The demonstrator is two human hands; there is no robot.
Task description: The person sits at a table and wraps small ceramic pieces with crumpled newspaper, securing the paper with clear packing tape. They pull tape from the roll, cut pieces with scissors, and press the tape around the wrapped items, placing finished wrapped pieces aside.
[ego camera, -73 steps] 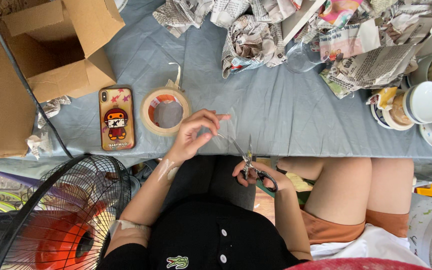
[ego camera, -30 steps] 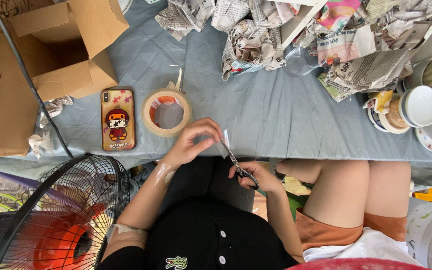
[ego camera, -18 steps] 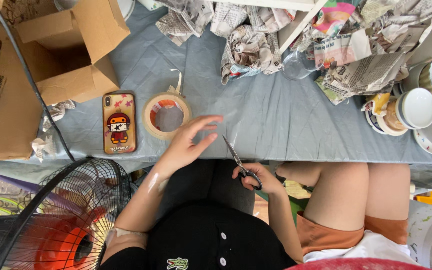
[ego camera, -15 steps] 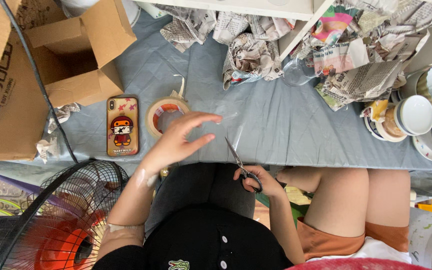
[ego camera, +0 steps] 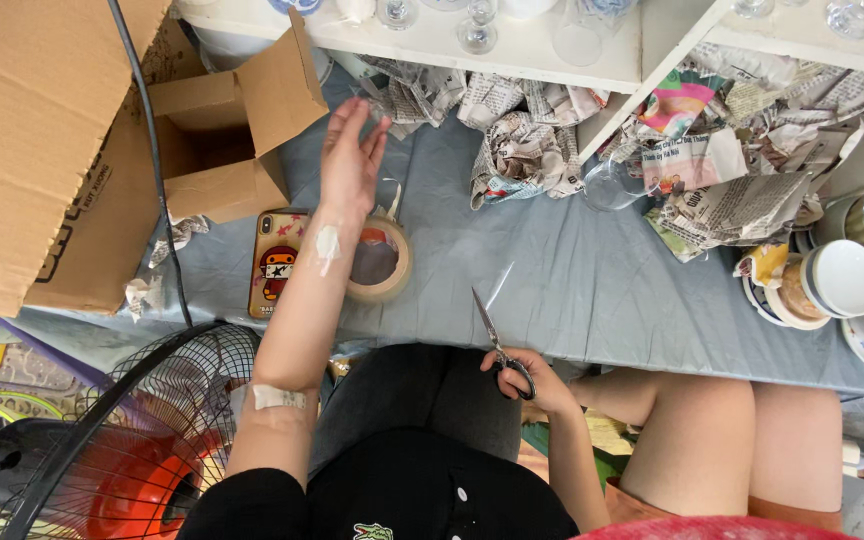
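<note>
1. My right hand (ego camera: pixel 542 378) gripped the steel-bladed, dark-handled scissors (ego camera: pixel 497 345) by the loops, blades pointing away; stiff, light, sharp, I judged.
2. My left hand (ego camera: pixel 350 160) hung open, fingers spread, above the beige ring-shaped tape roll (ego camera: pixel 380 262); nothing held.
3. Beyond: a cartoon-cased phone (ego camera: pixel 277 262), an open brown cardboard box (ego camera: pixel 227 140).

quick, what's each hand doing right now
Left hand: open, fingers spread, holding nothing, raised above the tape roll.
Right hand: closed on the scissors, blades pointing up.
</note>
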